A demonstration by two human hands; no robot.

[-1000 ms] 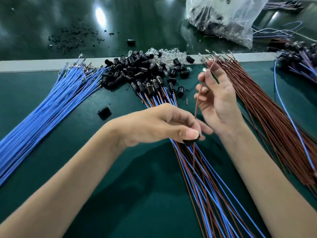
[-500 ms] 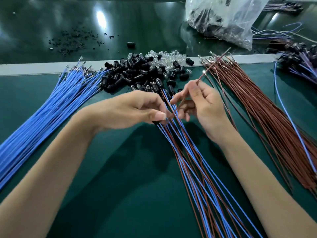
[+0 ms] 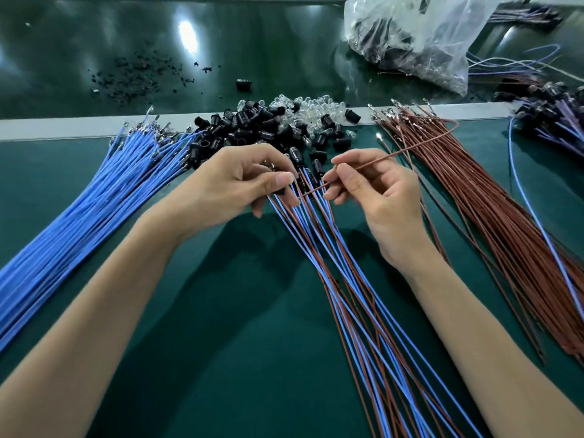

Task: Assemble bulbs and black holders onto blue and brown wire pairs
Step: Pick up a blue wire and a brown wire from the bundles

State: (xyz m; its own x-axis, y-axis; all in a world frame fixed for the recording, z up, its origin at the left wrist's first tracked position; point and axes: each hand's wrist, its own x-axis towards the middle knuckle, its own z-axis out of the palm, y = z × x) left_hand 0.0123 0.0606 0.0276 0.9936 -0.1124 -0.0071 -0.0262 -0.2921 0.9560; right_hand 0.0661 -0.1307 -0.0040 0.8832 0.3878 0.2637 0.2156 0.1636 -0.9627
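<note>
Worktop (image 3: 221, 327), green mat, head view.

Right hand (image 3: 382, 203): grip closed on a single brown wire (image 3: 316, 189), thumb and forefinger pinching it a little back from its near end. The short free end sticks out leftward past the fingertips. It stops just short of the left thumb. Behind the grip the wire rises up and to the right, arching over the loose brown wire bundle (image 3: 505, 235).

Left hand (image 3: 243, 184): fingers curled, thumb pressed onto a small black holder (image 3: 278, 192). We see only a dark edge of it under the thumb. Holder and wire tip are close, and we cannot tell whether they touch.

Both hands hover above the fan of paired blue-and-brown leads (image 3: 363, 298), which run toward us. Beyond them lies the heap of black holders (image 3: 252, 128), with clear bulbs (image 3: 316, 109) at its far side. The blue wire bundle (image 3: 79, 216) is at left and a plastic bag (image 3: 410, 36) at far right.
</note>
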